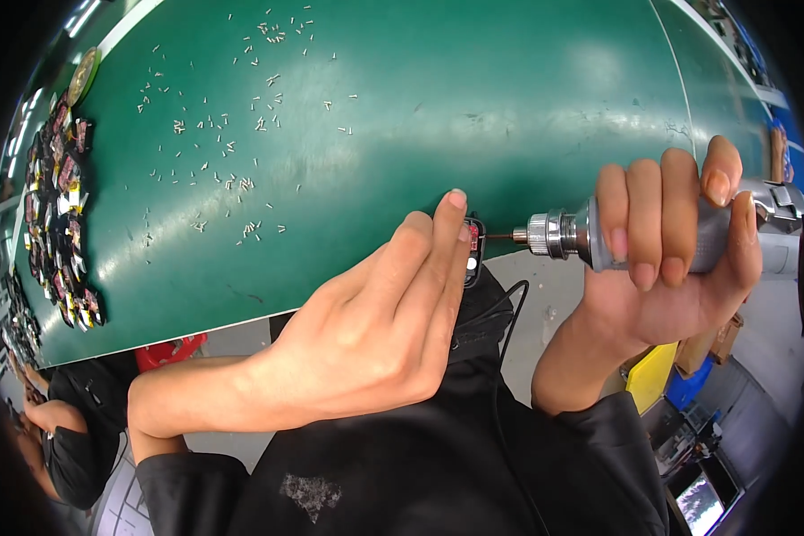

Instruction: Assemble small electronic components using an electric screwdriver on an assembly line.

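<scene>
My right hand [665, 232] is wrapped round a grey electric screwdriver [567, 234], which lies level with its bit pointing left. The thin bit reaches a small black device casing [474, 259] that shows a red circuit board and a white round spot. My left hand [389, 313] holds this casing near the table's front edge, its fingers hiding the casing's left side. Whether a screw sits under the bit's tip is too small to tell. Many small screws [241, 185] lie scattered over the green table [402, 116].
A long pile of similar small devices [58, 223], black with red and yellow parts, lines the table's left side. Beyond it stands a round yellowish-green object [84, 76]. A black cable [509, 330] hangs before me. Another person [76, 429] sits at the lower left.
</scene>
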Tool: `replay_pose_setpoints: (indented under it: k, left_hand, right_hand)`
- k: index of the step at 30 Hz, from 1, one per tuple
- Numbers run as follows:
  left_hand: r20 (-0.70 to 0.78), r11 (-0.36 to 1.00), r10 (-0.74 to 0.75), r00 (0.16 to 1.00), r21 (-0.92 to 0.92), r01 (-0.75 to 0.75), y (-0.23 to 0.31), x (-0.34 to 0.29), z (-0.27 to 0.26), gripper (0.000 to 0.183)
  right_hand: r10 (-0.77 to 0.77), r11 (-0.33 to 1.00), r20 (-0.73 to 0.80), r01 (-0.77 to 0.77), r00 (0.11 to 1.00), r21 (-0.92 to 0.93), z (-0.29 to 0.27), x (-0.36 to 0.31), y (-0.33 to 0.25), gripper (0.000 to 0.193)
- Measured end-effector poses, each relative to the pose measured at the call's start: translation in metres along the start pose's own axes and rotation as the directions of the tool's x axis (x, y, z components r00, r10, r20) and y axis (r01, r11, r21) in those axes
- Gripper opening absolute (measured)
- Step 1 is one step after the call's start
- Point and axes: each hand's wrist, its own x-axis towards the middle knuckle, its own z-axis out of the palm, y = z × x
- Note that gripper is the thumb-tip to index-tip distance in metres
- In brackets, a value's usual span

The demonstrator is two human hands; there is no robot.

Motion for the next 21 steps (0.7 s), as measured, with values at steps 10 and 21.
replay_pose_setpoints:
  k: [10, 21]
  left_hand:
    - [-0.049, 0.999, 0.003, 0.999, 0.034, -0.001, 0.004, -0.002, 0.008, 0.037]
    - [-0.145, 0.997, 0.034, 0.989, 0.074, -0.023, -0.001, 0.000, 0.007, 0.035]
  right_hand:
    - [0.050, 0.993, 0.035, -0.046, 0.998, -0.109, 0.005, 0.002, 0.001, 0.014]
    - [0.086, 0.966, 0.224, -0.027, 0.971, -0.255, 0.020, 0.019, 0.005, 0.017]
